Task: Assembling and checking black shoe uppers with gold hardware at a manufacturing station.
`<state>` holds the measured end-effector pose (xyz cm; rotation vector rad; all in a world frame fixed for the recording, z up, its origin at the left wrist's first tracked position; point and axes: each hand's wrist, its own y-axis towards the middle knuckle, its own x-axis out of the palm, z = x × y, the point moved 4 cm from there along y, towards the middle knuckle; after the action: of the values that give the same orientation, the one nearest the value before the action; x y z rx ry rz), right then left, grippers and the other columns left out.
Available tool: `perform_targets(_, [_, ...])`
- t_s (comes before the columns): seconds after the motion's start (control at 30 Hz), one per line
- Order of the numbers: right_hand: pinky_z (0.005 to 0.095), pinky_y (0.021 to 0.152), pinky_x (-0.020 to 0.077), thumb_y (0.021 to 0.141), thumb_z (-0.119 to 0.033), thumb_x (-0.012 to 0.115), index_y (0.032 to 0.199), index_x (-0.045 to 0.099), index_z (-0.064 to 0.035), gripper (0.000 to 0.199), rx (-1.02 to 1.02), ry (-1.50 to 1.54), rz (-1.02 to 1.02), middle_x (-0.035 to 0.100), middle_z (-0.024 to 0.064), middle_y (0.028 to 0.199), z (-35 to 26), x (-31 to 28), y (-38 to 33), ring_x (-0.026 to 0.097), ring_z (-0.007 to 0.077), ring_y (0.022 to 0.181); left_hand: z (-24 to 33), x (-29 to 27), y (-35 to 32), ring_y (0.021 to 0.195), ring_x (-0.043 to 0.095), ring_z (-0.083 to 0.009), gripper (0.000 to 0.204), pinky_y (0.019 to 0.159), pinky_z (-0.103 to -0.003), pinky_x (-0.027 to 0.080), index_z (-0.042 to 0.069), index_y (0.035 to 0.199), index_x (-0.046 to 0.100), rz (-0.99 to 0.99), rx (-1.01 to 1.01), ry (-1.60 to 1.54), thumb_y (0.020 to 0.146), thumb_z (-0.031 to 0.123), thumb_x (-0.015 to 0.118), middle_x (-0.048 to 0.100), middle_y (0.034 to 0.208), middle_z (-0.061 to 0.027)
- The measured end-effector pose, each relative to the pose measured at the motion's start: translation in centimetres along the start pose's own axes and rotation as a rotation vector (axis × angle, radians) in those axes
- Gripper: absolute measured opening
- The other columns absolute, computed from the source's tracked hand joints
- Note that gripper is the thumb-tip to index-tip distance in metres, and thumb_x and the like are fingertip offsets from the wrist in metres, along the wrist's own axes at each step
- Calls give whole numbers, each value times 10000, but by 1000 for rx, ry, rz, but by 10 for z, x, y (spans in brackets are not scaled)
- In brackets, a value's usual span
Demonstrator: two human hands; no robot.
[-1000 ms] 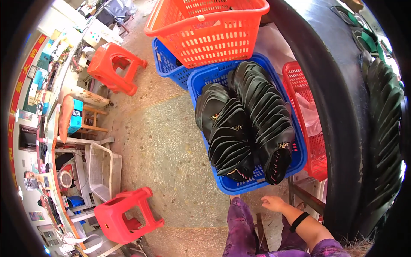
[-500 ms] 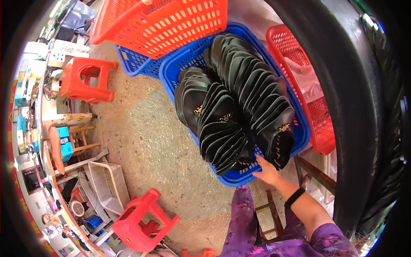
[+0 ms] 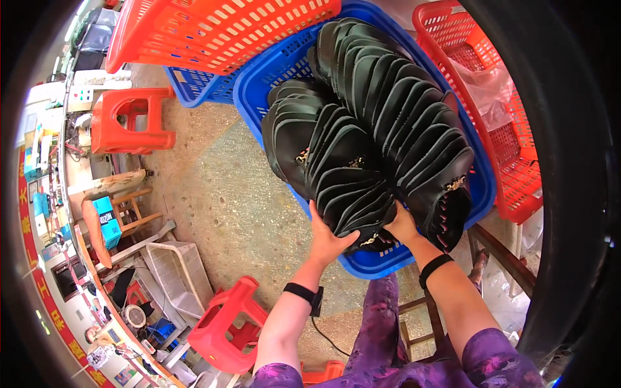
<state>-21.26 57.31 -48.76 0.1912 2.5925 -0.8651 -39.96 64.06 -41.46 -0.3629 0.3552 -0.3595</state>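
Note:
A blue plastic basket (image 3: pixel 479 194) holds several rows of black leather shoe uppers (image 3: pixel 420 139), nested upright one against another. Small gold-coloured chain ornaments (image 3: pixel 457 183) show on some of them. At the basket's near end, my left hand (image 3: pixel 328 240) grips the left side of the near-left row (image 3: pixel 352 194), thumb across its front and fingers partly hidden along the side. From the other side my right hand (image 3: pixel 402 224) clasps the same row, its fingertips hidden between that row and the right-hand one. The row still rests in the basket.
An orange-red basket (image 3: pixel 220 32) stands tilted over another blue basket (image 3: pixel 187 87) at the back left. To the right is a red basket (image 3: pixel 511 142) with clear plastic film. Red stools (image 3: pixel 226 323) and a workbench line the left. A large dark curved form (image 3: pixel 550 129) fills the right edge.
My left hand has come in from below and taken hold of the near-left row. The right hand has closed on its other side. The view has shifted, bringing the basket closer.

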Motion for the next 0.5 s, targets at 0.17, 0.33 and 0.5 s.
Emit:
perform_targets(0.17, [361, 907, 383, 604, -113, 648, 1162, 432, -12, 606, 2, 193, 120, 539, 212, 1074, 24, 5, -15, 494, 342, 1052, 24, 17, -3, 1229, 257, -323, 1175, 1026, -361, 208, -89, 1293, -124, -11, 126, 347, 603, 253, 763, 181, 1325, -265])
perform_targets(0.33, [366, 984, 291, 596, -121, 651, 1232, 348, -26, 710, 198, -123, 117, 441, 223, 1197, 46, 7, -8, 386, 352, 1157, 10, 23, -1, 1213, 287, -319, 1120, 1009, -359, 246, -65, 1308, -66, 67, 38, 204, 611, 228, 760, 215, 1313, -248])
perform_targets(0.5, [361, 997, 270, 592, -119, 657, 1280, 295, -47, 780, 196, -9, 46, 425, 215, 1222, 56, 16, 5, 369, 349, 1176, -52, -3, 20, 1148, 391, -277, 809, 968, -353, 318, 21, 1338, 34, 332, -274, -749, 816, 406, 517, 374, 1264, -177])
